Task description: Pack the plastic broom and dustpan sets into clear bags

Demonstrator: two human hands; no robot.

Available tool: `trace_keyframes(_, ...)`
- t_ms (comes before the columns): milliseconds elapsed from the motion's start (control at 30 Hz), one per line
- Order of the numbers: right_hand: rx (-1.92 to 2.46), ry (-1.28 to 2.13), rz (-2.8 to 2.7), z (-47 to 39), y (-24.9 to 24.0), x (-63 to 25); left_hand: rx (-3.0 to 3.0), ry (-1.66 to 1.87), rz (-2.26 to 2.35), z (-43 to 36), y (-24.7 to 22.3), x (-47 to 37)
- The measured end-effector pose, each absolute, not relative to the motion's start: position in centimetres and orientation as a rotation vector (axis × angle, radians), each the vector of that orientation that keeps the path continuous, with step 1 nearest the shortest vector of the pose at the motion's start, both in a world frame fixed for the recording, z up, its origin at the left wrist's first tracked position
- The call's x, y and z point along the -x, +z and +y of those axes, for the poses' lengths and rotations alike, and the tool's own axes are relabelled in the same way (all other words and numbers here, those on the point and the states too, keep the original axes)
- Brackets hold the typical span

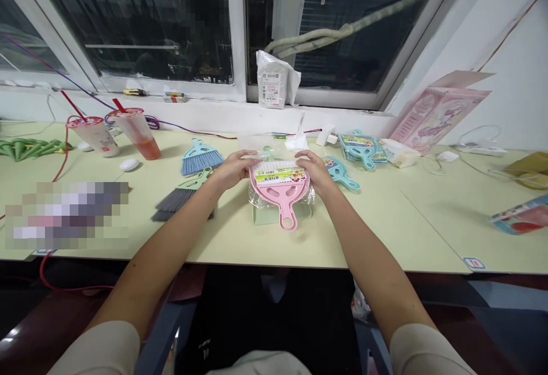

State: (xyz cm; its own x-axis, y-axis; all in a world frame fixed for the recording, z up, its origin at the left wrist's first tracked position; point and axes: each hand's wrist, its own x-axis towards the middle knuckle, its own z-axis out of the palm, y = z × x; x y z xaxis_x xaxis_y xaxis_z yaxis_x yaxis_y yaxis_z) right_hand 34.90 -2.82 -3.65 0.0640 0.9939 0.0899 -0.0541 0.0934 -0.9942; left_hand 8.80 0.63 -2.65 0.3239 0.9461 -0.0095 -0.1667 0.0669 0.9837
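Observation:
Between my two hands is a pink dustpan point(282, 191) in clear plastic wrapping, with a printed label across it and its handle toward me. My left hand point(234, 170) grips its upper left edge, and my right hand point(314, 170) grips the upper right. Below it, a pale green dustpan point(259, 215) is mostly hidden. Left of my left hand lie a blue hand brush point(201, 161) and a grey-bristled brush with a green handle point(177, 198), partly behind my forearm. A blue dustpan point(340, 174) lies just right of my right hand.
Packaged blue dustpan sets point(363, 148) lie at the back right beside a tissue pack point(400, 152) and a pink box point(440, 115). Two drink cups with red straws stand back left, the nearer one a cup point(143, 135). A white mouse point(129, 165) sits in front of them.

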Motion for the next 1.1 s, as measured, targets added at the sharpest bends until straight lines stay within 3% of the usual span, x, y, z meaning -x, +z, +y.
trace_keyframes(167,1.185,1.085,-1.139,-2.8,-3.8,-35.1,-1.434,1.139,0.932,0.2,-2.9,-9.1)
trace_keyframes(333,1.144,1.126,-1.107,-2.8,-4.0,-35.1,-1.795,1.038,1.084,-0.2,-2.8,-9.4)
trace_keyframes(533,1.144,1.098,-1.152,-2.8,-4.3,-34.9,-1.625,1.055,1.124,0.0,-2.8,-9.4)
trace_keyframes(900,1.151,1.062,-1.179,-2.9,-4.3,-34.8,-1.842,1.031,1.174,-0.5,-2.5,-9.5)
trace_keyframes(1100,1.139,1.077,-1.138,-2.9,-4.3,-34.9,-1.421,1.234,1.056,-1.0,-2.6,-10.2)
